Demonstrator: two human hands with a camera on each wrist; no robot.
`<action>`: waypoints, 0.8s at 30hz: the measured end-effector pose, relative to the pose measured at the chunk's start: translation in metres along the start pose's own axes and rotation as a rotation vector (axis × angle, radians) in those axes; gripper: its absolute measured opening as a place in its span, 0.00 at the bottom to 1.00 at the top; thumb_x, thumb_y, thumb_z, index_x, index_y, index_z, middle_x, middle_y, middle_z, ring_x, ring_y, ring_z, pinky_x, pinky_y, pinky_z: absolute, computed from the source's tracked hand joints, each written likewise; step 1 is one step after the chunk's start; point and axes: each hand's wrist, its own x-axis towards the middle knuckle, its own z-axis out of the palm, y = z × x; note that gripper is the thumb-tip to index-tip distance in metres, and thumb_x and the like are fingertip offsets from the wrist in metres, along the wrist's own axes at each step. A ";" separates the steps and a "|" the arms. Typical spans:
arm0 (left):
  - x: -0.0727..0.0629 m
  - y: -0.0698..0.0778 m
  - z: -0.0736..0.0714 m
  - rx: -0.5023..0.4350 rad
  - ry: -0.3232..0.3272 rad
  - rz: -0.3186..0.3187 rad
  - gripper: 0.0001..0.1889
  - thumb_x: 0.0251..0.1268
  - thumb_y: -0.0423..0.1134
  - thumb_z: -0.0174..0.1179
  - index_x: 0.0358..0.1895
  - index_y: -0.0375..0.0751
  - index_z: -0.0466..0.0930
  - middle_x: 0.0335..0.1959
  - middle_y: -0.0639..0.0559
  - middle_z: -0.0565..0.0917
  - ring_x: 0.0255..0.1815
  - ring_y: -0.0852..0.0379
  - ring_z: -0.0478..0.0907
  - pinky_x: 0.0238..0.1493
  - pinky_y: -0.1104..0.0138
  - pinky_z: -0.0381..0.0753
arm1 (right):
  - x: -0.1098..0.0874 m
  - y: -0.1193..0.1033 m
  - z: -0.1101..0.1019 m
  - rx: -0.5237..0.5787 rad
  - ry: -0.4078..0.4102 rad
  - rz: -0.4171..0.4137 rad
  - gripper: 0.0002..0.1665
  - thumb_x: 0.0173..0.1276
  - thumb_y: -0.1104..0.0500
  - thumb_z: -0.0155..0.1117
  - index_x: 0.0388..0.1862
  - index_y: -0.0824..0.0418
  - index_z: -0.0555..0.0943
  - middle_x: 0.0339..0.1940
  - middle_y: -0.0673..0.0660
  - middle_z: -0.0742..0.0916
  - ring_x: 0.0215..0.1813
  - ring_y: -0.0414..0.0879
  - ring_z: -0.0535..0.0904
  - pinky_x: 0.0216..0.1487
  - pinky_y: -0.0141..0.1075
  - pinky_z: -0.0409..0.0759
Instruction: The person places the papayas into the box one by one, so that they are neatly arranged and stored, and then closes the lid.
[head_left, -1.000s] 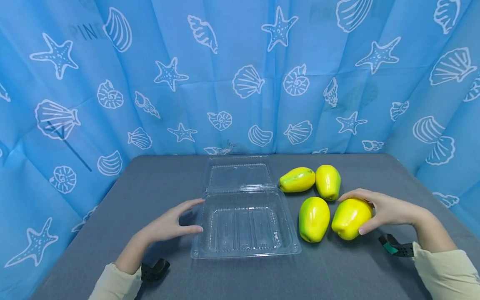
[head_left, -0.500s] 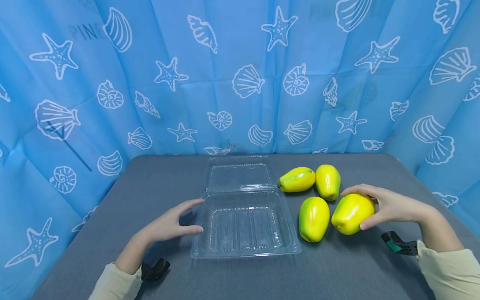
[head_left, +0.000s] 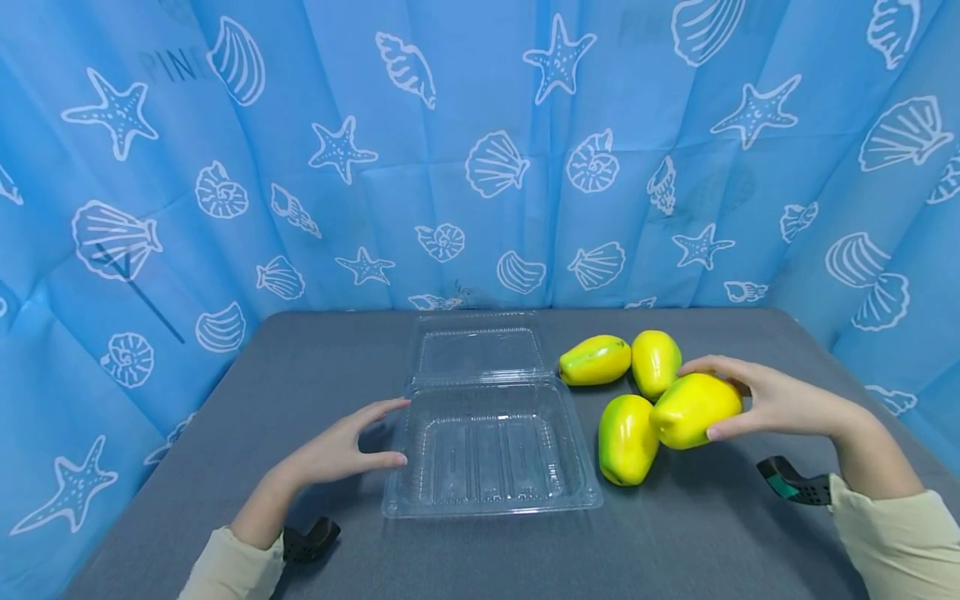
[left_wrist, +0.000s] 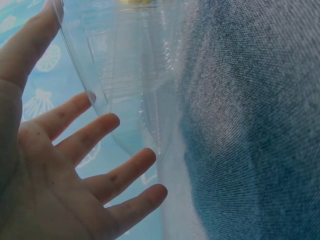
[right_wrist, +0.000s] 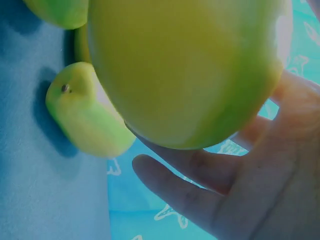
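Observation:
My right hand (head_left: 776,402) grips a yellow-green papaya (head_left: 697,408), thumb on its near side and fingers on the far side. The right wrist view shows this papaya (right_wrist: 185,70) large, lifted off the cloth. Below and left of it in the head view lies another papaya (head_left: 628,440); the two overlap in view. My left hand (head_left: 341,443) is at the left rim of a clear plastic clamshell container (head_left: 491,505), fingers and thumb extended. In the left wrist view the fingers (left_wrist: 95,140) lie spread along the container's edge. Its lid (head_left: 480,350) is folded back, away from me.
Two more papayas, one lying sideways (head_left: 595,360) and one more upright (head_left: 656,364), lie behind, right of the lid. A grey cloth (head_left: 480,558) covers the table. A blue curtain (head_left: 450,200) with shell prints hangs behind the far edge.
My right hand has raised the papaya off the table and brought it slightly away from me and to the left, tilting it. The left hand and container have stayed put.

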 end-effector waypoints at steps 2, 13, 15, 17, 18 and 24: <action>0.000 0.000 0.000 0.000 0.000 -0.001 0.38 0.60 0.53 0.60 0.72 0.48 0.56 0.73 0.41 0.58 0.71 0.33 0.56 0.63 0.36 0.61 | 0.002 -0.005 0.000 -0.002 0.011 -0.002 0.36 0.57 0.61 0.68 0.63 0.58 0.65 0.48 0.45 0.77 0.43 0.36 0.74 0.36 0.30 0.76; 0.001 0.000 0.000 -0.005 0.001 0.004 0.39 0.60 0.53 0.60 0.72 0.47 0.56 0.73 0.41 0.58 0.70 0.32 0.56 0.62 0.35 0.61 | 0.014 -0.032 0.006 -0.051 0.100 -0.029 0.31 0.57 0.59 0.68 0.58 0.58 0.66 0.47 0.57 0.75 0.39 0.38 0.74 0.33 0.30 0.77; 0.001 0.000 0.000 -0.005 0.001 0.002 0.39 0.60 0.53 0.60 0.72 0.47 0.56 0.73 0.41 0.58 0.70 0.32 0.56 0.62 0.35 0.61 | 0.016 -0.035 0.008 -0.060 0.109 -0.039 0.31 0.57 0.59 0.68 0.56 0.58 0.65 0.47 0.58 0.75 0.39 0.38 0.75 0.33 0.30 0.77; 0.001 0.000 0.000 -0.005 0.001 -0.002 0.39 0.60 0.53 0.60 0.72 0.48 0.56 0.73 0.41 0.58 0.70 0.32 0.56 0.62 0.35 0.61 | 0.018 -0.037 0.009 -0.068 0.116 -0.052 0.31 0.57 0.59 0.68 0.56 0.59 0.65 0.47 0.58 0.75 0.38 0.38 0.75 0.33 0.30 0.77; 0.001 -0.001 0.000 -0.006 0.001 -0.004 0.39 0.60 0.53 0.60 0.72 0.48 0.56 0.73 0.41 0.58 0.70 0.32 0.56 0.62 0.35 0.61 | 0.020 -0.038 0.010 -0.072 0.119 -0.059 0.31 0.57 0.59 0.68 0.56 0.59 0.65 0.47 0.58 0.76 0.38 0.38 0.75 0.33 0.30 0.77; 0.001 -0.001 0.000 -0.005 0.002 -0.007 0.38 0.60 0.53 0.61 0.72 0.49 0.56 0.73 0.41 0.58 0.70 0.32 0.57 0.62 0.35 0.61 | 0.027 -0.046 0.015 -0.100 0.146 -0.042 0.33 0.58 0.55 0.69 0.57 0.59 0.63 0.50 0.58 0.76 0.38 0.38 0.75 0.35 0.31 0.77</action>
